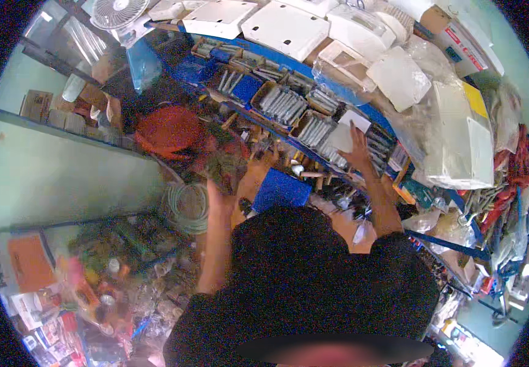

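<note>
My left hand (pixel 221 189) is raised at centre-left, closed on a dark greenish, blurred object (pixel 224 159) that I cannot make out, beside a red rounded item (pixel 169 131). My right hand (pixel 357 147) reaches into the upper shelf with its fingers apart, touching a pale flat card (pixel 344 136) that lies over trays of metal rods or bolts (pixel 316 131). A smaller white card (pixel 356 121) is just beyond its fingertips. A blue mat or bin (pixel 281 188) lies between my two arms, in front of my dark-clothed body.
White plastic panels (pixel 284 30) and boxes line the upper shelf, with a fan (pixel 111 12) at top left. Coiled pale tubing (pixel 185 205) is beside my left forearm. Cluttered bagged goods (pixel 105 293) fill the lower left; hanging red items (pixel 518 165) are at far right.
</note>
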The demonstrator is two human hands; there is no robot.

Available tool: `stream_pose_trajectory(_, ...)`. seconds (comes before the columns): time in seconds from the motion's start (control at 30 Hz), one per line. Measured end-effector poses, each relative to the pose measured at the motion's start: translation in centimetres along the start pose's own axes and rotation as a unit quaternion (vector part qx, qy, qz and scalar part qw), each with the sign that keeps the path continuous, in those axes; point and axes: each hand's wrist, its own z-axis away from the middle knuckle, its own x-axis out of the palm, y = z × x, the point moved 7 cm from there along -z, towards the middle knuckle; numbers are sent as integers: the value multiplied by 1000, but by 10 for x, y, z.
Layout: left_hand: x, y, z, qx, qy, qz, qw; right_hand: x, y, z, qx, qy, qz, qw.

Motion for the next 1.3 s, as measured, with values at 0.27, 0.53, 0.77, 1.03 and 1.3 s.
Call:
stream_pose_trajectory(0.27, -70, -42, -17, -48, 65, -39, 996, 8, -35, 11, 157, -92, 168, 969)
stream_pose_trajectory(0.53, 19, -81, -27, -108, -38, -355, 928, 18, -218, 26, 103, -126, -614, 773)
stream_pose_trajectory(0.77, 47, -40, -48, -19, -75, -379, 922, -17, -215, -5, 92, -57, -505, 856)
stream_pose_trajectory(1.03, 135, 4, 9, 122, -132, -441, 879, -67, -220, -21, 3, -66, -448, 892)
stream_pose_trajectory(1.3, 143, 10, 12, 132, -159, -414, 886, -23, -220, 4, 168, -109, -840, 504)
